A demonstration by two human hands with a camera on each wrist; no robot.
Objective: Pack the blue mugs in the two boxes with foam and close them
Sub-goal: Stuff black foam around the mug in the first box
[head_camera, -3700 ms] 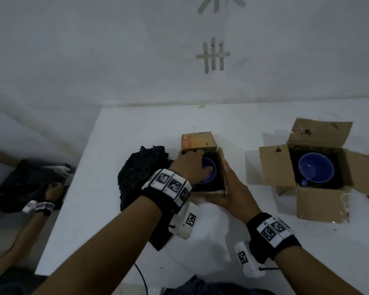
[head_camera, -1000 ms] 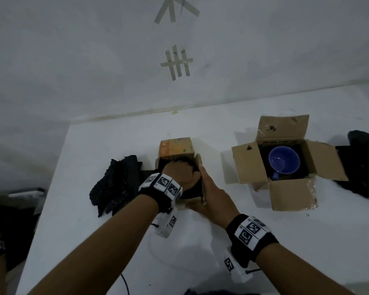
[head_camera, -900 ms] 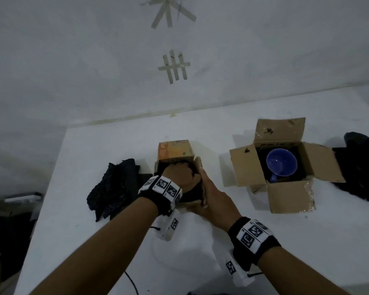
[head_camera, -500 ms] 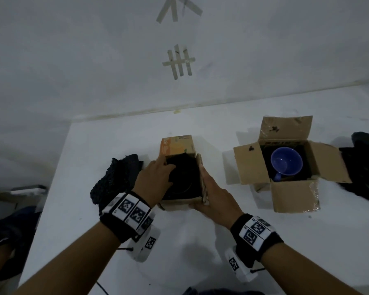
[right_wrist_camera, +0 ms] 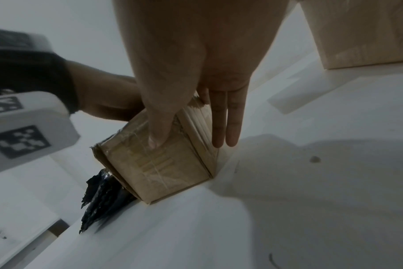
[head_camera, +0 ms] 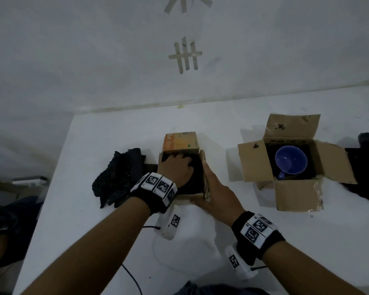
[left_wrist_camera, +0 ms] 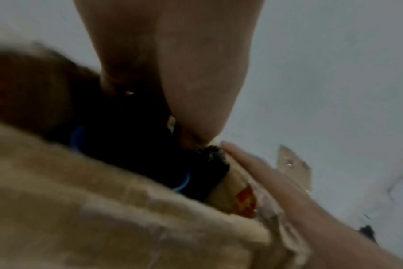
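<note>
The small left box (head_camera: 184, 194) stands mid-table with its orange far flap (head_camera: 180, 142) up. Black foam (head_camera: 197, 177) lies on top inside it. My left hand (head_camera: 176, 169) reaches down into the box and presses on that foam. In the left wrist view only slivers of the blue mug's rim (left_wrist_camera: 76, 138) show beside the foam (left_wrist_camera: 138, 145). My right hand (head_camera: 215, 188) braces the box's right side with straight fingers (right_wrist_camera: 223, 127) and its thumb on the near face. The second box (head_camera: 296, 194) stands open to the right, with a blue mug (head_camera: 291, 159) upright in dark foam.
A loose piece of black foam (head_camera: 119, 173) lies left of the small box, against its corner (right_wrist_camera: 101, 196). More black foam (head_camera: 366, 167) sits at the table's right edge. The table's left edge (head_camera: 51, 188) is near, and the wall runs behind.
Half a second ago my left hand was at the box's left edge with the foam uncovered. It has since moved back over the box and presses the foam. My right hand stays put.
</note>
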